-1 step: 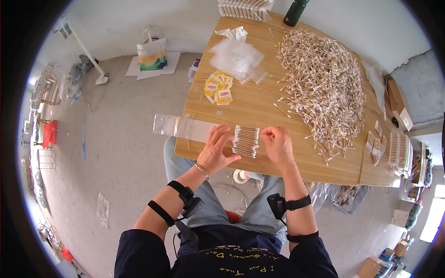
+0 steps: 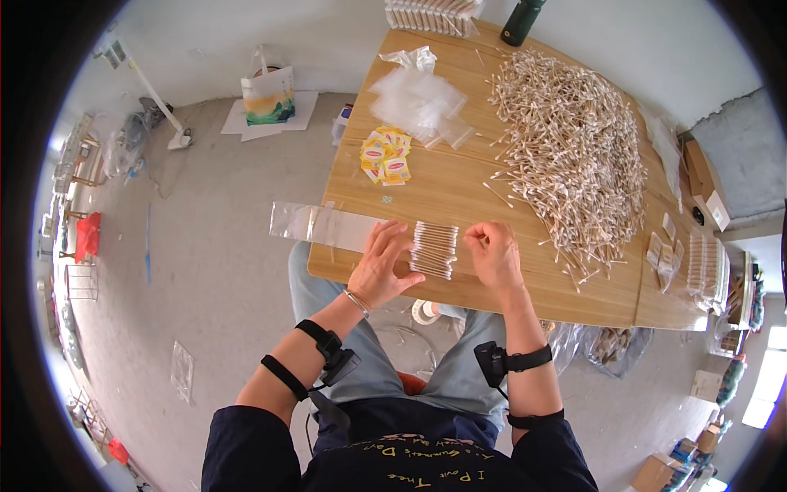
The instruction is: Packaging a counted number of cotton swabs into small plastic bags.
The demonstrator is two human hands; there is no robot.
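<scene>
A short row of cotton swabs (image 2: 434,250) lies side by side near the table's front edge, between my two hands. My left hand (image 2: 383,261) rests at the row's left side, thumb and fingers spread apart, with fingertips close to the swab ends. To the right of the row is my right hand (image 2: 495,256), its fingers curled in and pressed together; whatever they may hold is hidden. Under and beyond my left hand lies a flat clear plastic bag (image 2: 324,225), reaching past the table's left edge. A big heap of loose cotton swabs (image 2: 570,148) covers the table's right side.
Yellow-and-white printed cards (image 2: 385,156) and a stack of clear bags (image 2: 422,107) lie at the table's far left. Packed swabs (image 2: 434,16) and a dark green bottle (image 2: 522,22) stand at the back. More packs (image 2: 709,266) sit at the right end.
My right hand has shifted very slightly to the right. The row of swabs and my left hand look the same.
</scene>
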